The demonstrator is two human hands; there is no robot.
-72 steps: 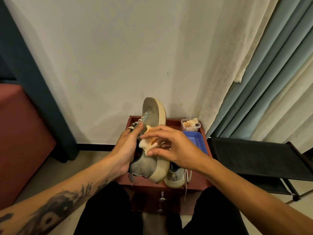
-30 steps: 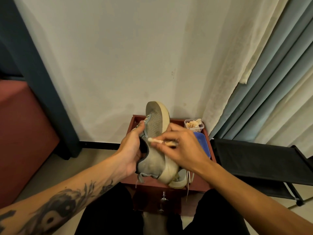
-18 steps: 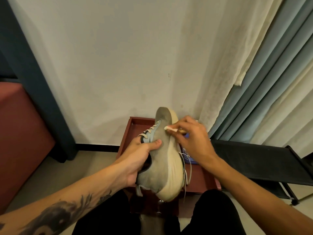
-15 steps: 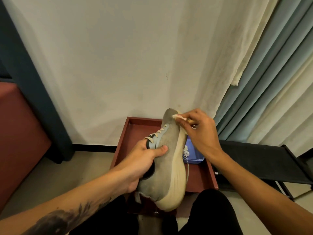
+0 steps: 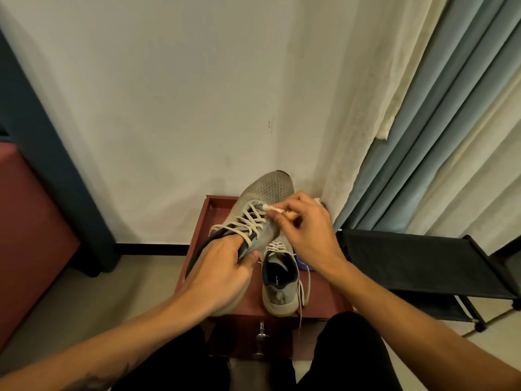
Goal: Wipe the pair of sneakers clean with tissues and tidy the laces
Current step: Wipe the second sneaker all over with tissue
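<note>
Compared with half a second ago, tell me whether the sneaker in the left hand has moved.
Yes. The held sneaker has rolled laces-up and shifted toward the left side of the table, uncovering the other sneaker.

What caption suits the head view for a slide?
Left hand grips a grey sneaker while right hand dabs a tissue by its laces; the other sneaker rests on the red table.
</note>
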